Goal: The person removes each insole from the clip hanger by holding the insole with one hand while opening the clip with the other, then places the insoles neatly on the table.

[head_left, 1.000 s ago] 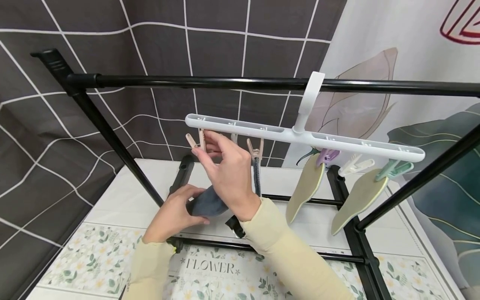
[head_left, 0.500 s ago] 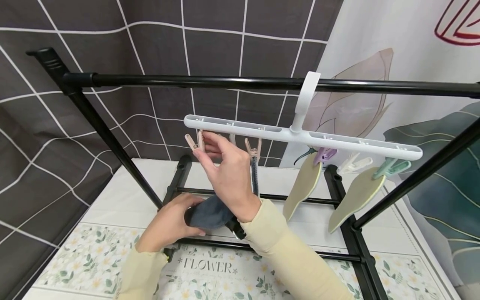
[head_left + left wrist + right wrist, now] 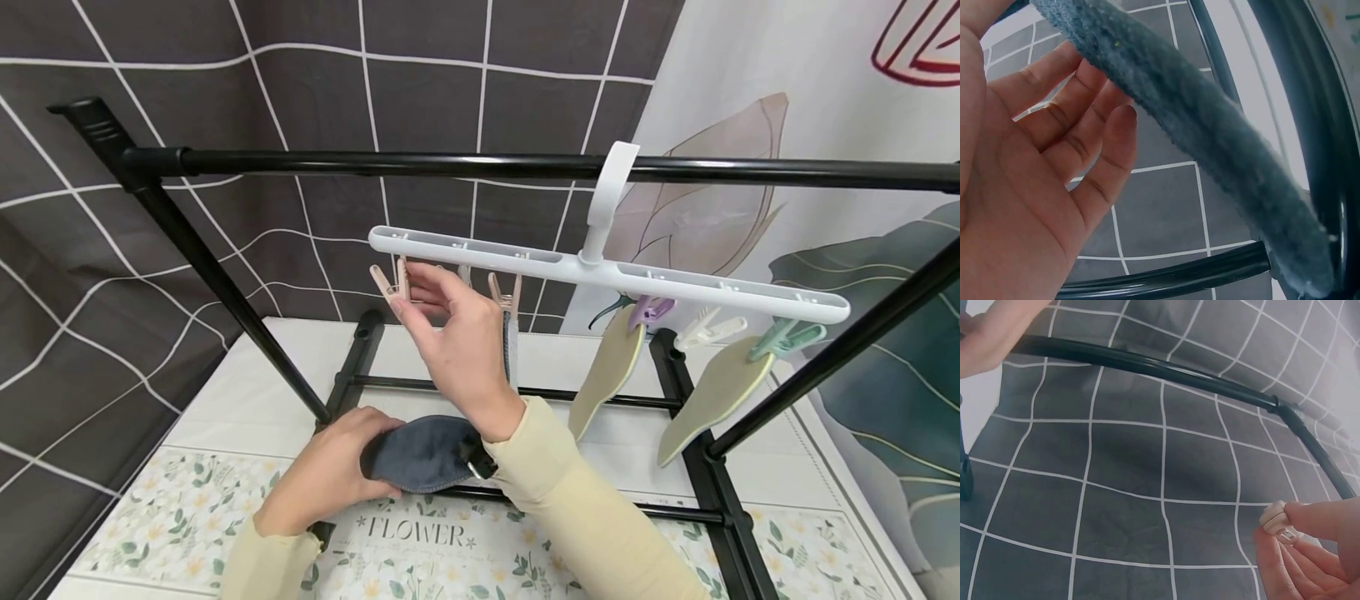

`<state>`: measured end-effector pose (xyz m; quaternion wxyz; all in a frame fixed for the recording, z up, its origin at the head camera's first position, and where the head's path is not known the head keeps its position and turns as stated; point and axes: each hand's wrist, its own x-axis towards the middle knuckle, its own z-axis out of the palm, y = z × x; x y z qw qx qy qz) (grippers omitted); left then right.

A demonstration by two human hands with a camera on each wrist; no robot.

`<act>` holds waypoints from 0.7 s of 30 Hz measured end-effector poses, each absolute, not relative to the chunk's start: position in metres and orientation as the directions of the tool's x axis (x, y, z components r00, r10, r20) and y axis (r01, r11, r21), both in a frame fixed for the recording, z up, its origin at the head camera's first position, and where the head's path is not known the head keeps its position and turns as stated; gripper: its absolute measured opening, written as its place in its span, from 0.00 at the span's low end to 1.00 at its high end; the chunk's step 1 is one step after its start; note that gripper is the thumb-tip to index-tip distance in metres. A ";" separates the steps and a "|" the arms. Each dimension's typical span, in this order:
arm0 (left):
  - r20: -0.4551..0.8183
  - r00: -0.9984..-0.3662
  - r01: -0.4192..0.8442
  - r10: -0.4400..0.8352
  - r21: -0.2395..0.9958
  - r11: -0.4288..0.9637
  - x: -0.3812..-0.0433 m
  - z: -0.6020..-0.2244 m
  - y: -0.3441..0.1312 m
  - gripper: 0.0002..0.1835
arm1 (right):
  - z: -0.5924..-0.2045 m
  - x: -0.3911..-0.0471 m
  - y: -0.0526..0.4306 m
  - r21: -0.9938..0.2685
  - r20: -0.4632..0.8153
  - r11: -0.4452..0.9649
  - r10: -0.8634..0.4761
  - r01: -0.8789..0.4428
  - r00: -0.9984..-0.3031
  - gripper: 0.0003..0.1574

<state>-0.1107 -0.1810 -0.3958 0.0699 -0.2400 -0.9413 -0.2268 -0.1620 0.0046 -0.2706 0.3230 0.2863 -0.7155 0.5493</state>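
My left hand (image 3: 333, 462) holds a dark grey-blue insole (image 3: 420, 457) by its left end, low above the rack's lower bars. In the left wrist view the insole (image 3: 1179, 119) shows its fuzzy edge, slanting across in front of the fingers. With thumb and fingertips my right hand (image 3: 461, 342) pinches a beige clothespin (image 3: 382, 282) at the left end of the white hanger (image 3: 487, 252). The clothespin (image 3: 1275, 519) also appears between thumb and forefinger in the right wrist view. Another beige clothespin (image 3: 507, 292) grips a second dark insole (image 3: 511, 350), seen edge-on behind my right hand.
The hanger hooks over the top bar (image 3: 375, 163) of a black rack. Two pale yellow-green insoles (image 3: 716, 400) hang to the right, from purple (image 3: 651, 311) and green clothespins (image 3: 786, 339). A white clothespin (image 3: 708, 327) sits between them. A grey grid curtain (image 3: 315, 100) stands behind.
My left hand has lowered with the dark insole and come slightly toward me, so more of the insole's flat face shows. My right hand stays on the clothespin.
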 end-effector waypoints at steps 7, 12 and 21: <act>0.245 -0.857 0.513 0.453 0.333 0.791 -0.101 -0.396 -0.180 0.42 | -0.272 -0.164 0.005 -0.630 0.757 0.202 -0.054 -0.750 -0.651 0.19; 0.252 -0.833 0.551 0.493 0.278 0.787 -0.094 -0.398 -0.180 0.41 | -0.272 -0.165 0.005 -0.641 0.752 0.166 -0.060 -0.749 -0.656 0.19; 0.232 -0.807 0.590 0.543 0.279 0.758 -0.085 -0.403 -0.175 0.41 | -0.270 -0.164 0.007 -0.655 0.741 0.150 -0.064 -0.741 -0.668 0.18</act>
